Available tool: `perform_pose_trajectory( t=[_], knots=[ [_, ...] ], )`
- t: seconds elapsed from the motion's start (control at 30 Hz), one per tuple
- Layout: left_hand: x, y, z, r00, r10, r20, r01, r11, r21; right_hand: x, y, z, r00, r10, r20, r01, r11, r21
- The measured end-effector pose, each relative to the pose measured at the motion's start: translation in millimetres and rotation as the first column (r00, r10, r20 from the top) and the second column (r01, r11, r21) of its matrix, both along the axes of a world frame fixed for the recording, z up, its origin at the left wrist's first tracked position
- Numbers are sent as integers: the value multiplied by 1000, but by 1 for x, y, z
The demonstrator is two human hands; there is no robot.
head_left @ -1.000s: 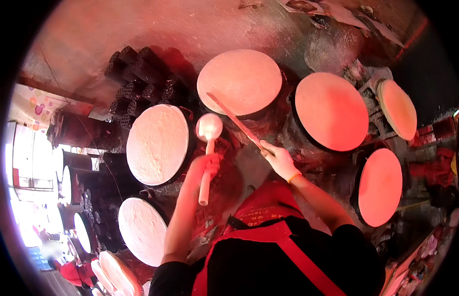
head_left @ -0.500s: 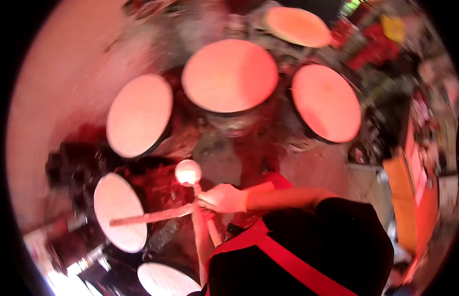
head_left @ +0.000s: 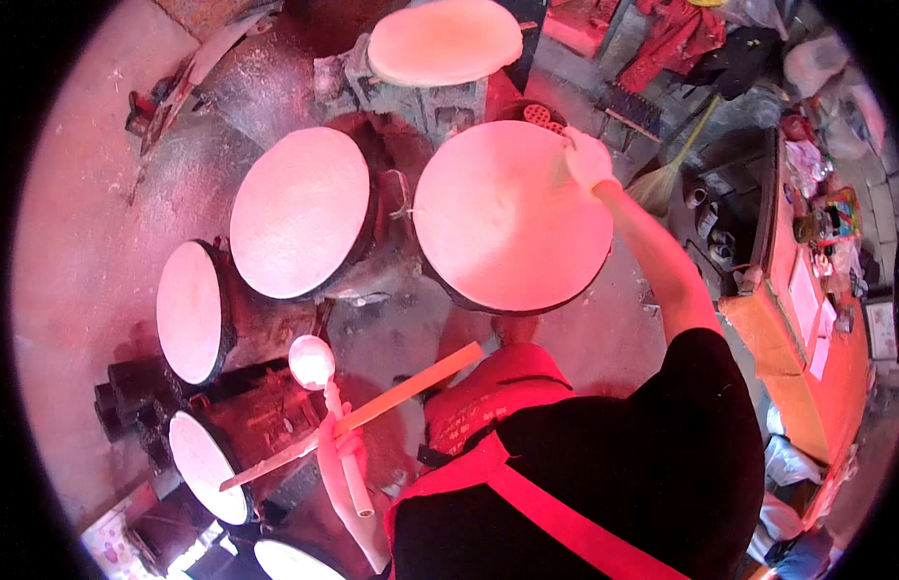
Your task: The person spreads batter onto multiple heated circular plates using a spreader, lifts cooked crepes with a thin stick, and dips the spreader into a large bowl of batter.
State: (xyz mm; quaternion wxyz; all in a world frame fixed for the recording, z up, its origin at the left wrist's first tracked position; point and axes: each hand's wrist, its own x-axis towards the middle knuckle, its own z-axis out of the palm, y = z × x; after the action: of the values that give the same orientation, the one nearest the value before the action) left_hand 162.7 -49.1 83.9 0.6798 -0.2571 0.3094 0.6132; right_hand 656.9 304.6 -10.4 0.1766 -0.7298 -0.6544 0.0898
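My left hand (head_left: 341, 441) is closed round the handle of a ladle (head_left: 312, 362), whose round bowl points away from me. A long flat wooden stick (head_left: 411, 389) crosses the ladle's handle in the same hand. Stretched out ahead, my right hand (head_left: 589, 160) is at the far right rim of a large round griddle (head_left: 495, 311). A thin pale pancake (head_left: 502, 217) covers that griddle, and my right fingers seem to pinch its edge. Their tips are partly hidden and slightly blurred.
Other pale-topped round griddles curve round me: one at the back (head_left: 444, 43), one at left of centre (head_left: 299, 213), several farther left. An orange-sided table (head_left: 783, 382) with packages stands at right. A broom (head_left: 662, 184) leans behind the big griddle.
My right hand has left my left hand and reached forward to the large griddle's rim. The stick and ladle stay in my left hand. The view has turned, shifting the griddles leftward.
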Motion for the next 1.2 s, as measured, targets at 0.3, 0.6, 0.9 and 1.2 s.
perform_pose_trajectory(
  t=[0.3, 0.6, 0.9, 1.2],
  knots=[
    [66, 6, 15, 978, 54, 201, -64, 997, 44, 69, 57, -50, 975, -15, -221, -7, 995, -99],
    [86, 21, 10, 994, 7, 113, -22, 991, 132, 3, 45, -7, 987, 141, -77, -122, 969, 217],
    [103, 14, 35, 984, 46, -172, -57, 997, -57, -77, 138, -32, 803, 585, 111, -586, 810, -30],
    [110, 3, 26, 974, 44, -220, -64, 994, -84, -46, 175, -12, 403, 587, -702, -845, 534, -39]
  ],
)
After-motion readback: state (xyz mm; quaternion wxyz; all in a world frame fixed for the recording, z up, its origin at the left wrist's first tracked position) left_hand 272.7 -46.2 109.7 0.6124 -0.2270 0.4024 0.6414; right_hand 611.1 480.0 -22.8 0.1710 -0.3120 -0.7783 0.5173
